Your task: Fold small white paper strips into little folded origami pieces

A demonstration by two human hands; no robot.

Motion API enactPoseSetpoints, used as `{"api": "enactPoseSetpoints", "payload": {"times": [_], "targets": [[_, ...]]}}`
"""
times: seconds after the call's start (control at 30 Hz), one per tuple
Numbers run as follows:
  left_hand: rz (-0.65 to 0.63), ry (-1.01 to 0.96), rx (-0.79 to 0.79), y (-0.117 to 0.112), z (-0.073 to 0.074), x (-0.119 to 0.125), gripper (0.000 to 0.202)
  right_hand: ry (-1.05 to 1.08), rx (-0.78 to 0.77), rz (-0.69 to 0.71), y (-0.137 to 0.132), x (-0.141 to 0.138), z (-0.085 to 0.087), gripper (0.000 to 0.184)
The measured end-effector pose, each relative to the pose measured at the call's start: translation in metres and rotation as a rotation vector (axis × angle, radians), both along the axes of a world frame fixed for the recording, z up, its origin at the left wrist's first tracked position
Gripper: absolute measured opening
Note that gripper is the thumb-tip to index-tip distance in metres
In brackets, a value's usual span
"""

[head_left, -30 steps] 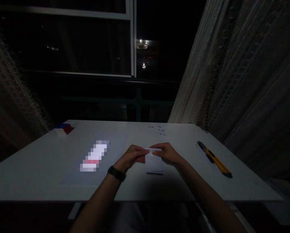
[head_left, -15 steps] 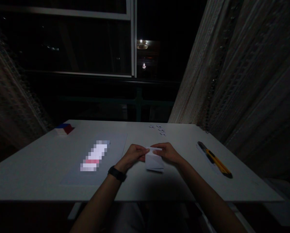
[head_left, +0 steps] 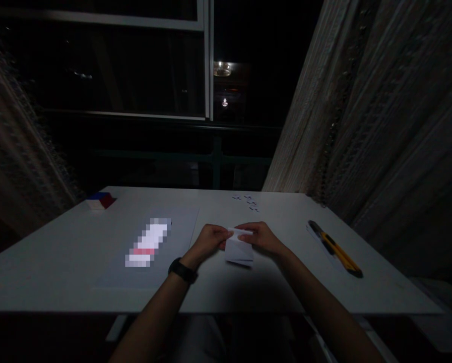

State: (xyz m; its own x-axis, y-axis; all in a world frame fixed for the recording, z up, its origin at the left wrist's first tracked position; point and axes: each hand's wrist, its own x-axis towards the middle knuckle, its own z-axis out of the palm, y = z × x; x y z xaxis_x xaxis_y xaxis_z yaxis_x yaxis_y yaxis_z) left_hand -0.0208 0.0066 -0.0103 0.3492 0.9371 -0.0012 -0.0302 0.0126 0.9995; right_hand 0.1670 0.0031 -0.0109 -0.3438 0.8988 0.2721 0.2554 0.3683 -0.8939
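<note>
Tabletop (head_left: 286, 295) below — left hand (head_left: 209, 240) and right hand (head_left: 262, 238) pinch paper (head_left: 239, 251).

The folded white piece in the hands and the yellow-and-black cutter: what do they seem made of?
The folded piece: seemingly matte white paper, judging by its thin, layered edges. The cutter: probably plastic-bodied, from its even yellow-and-black colouring; dim light leaves its finish unclear.

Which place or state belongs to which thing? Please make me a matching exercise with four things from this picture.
1. folded paper
2. utility knife
3. wristband
4. block

A. worn on the left arm
B. near the far left corner of the table
C. held by left hand and right hand
D. yellow and black

Pairs: 1-C, 2-D, 3-A, 4-B
</note>
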Motion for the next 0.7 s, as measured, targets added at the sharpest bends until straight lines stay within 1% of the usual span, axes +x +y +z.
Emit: {"api": "enactPoseSetpoints", "payload": {"times": [0.17, 0.4, 0.7], "targets": [[0.051, 0.054, 0.047, -0.0004, 0.0006, 0.0014, 0.033, -0.003, -0.009, -0.014, 0.0021, 0.0, -0.0022, 0.04], [0.019, 0.058, 0.067, -0.0008, 0.0025, 0.0006, 0.036, -0.026, 0.014, -0.038, 0.0006, -0.0012, -0.0002, 0.038], [-0.004, 0.042, 0.071, 0.0019, -0.0035, -0.0008, 0.036, -0.022, 0.005, -0.021, 0.0019, 0.0005, -0.0024, 0.04]]}}
